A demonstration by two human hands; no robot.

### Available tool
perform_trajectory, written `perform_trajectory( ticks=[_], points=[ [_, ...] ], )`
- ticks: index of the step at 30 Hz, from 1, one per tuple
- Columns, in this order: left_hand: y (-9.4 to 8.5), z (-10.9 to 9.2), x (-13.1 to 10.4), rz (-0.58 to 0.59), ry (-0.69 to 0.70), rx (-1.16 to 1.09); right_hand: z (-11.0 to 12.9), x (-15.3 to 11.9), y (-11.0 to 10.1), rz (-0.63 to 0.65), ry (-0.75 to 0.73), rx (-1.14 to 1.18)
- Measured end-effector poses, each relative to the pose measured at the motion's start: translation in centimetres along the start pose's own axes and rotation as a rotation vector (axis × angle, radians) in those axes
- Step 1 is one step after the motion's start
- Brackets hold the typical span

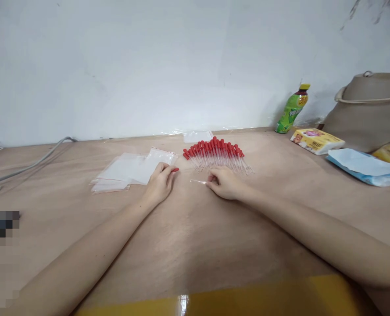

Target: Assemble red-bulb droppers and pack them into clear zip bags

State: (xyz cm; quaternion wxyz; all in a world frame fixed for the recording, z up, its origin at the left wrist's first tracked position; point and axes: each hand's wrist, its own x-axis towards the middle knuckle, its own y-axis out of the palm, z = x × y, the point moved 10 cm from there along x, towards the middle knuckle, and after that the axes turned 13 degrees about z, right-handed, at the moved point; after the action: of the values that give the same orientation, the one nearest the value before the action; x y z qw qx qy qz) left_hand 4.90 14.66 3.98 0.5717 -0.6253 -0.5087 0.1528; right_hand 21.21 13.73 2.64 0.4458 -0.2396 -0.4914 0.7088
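My left hand (160, 183) pinches a small red rubber dropper bulb (175, 170) between thumb and fingers. Opposite it, my right hand (226, 182) is closed on a thin clear dropper tube (198, 181), whose narrow end points left toward the bulb. A gap separates the tube and the bulb. Just beyond my right hand, a fan of several assembled droppers (216, 151) lies with red bulbs facing the wall and clear tips facing me. A spread stack of clear zip bags (124, 169) lies beside my left hand, partly behind it.
Another clear bag (197, 137) lies by the wall behind the droppers. At right stand a green drink bottle (291, 109), a yellow tissue pack (317, 140), a blue-white packet (366, 166) and a beige handbag (372, 109). A grey cable (33, 163) crosses the left side.
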Motion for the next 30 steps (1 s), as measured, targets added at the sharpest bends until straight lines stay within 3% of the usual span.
perform_trajectory(
  ticks=[4, 9, 17, 30],
  points=[
    [0.4, -1.6, -0.1, 0.045, 0.046, -0.022, -0.1, -0.9, -0.6, -0.104, -0.098, 0.039],
    [0.9, -3.2, -0.4, 0.101, 0.122, -0.017, -0.1, -0.7, 0.1, -0.144, -0.133, 0.033],
    [1.4, -2.9, -0.5, 0.142, 0.127, -0.05, 1.4, -1.8, -0.7, -0.231, -0.171, -0.081],
    [2.1, -3.6, -0.8, 0.208, 0.046, -0.174, 3.0, -1.8, -0.3, -0.22, -0.297, -0.071]
  ],
)
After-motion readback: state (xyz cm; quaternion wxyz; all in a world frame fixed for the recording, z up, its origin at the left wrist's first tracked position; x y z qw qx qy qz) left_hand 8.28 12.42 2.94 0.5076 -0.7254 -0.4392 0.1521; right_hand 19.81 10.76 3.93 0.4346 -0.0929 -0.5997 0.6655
